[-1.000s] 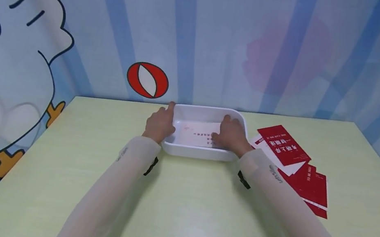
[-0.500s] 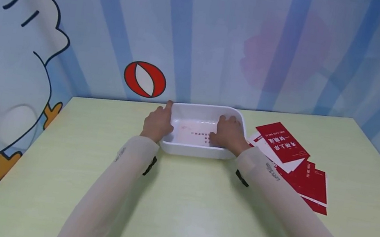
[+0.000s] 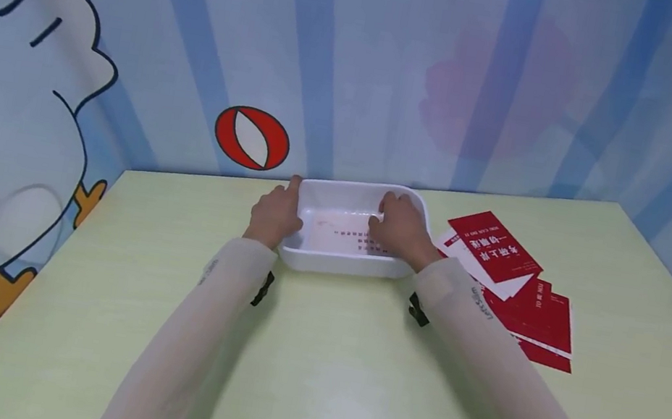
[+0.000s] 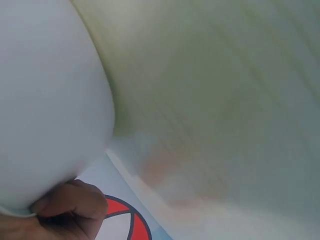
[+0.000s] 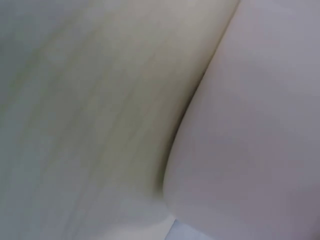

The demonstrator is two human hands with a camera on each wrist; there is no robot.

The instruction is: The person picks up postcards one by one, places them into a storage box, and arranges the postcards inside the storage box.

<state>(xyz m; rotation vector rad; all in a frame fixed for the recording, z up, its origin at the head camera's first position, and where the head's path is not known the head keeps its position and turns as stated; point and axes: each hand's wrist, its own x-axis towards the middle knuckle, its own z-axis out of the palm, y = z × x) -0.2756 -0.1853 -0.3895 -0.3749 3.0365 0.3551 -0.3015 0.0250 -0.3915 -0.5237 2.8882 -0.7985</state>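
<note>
Right sleeve (image 3: 501,375), lower right: lettering "Let's Slim". White tray (image 3: 343,267) on bench (image 3: 296,379), centre. Left hand (image 3: 272,214): grip closed on its left rim. Right hand (image 3: 401,231) inside at right; grip cannot be told. Printed card (image 3: 328,234) in tray: characters too small to read. Red cards (image 3: 493,247), right of centre: top one reads "考研上岸". Backdrop (image 3: 385,63) behind.

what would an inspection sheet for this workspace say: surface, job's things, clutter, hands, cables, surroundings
Surface: pale table, light reflecting off it.
Job's things: white tray near the table's far edge; printed card inside.
Clutter: overlapping red and white cards right of the tray.
Left hand: holds the tray's left end.
Right hand: reaches inside the tray; whether it pinches the card is unclear.
Cables: nothing seen.
Surroundings: blue striped backdrop with cartoon prints.
</note>
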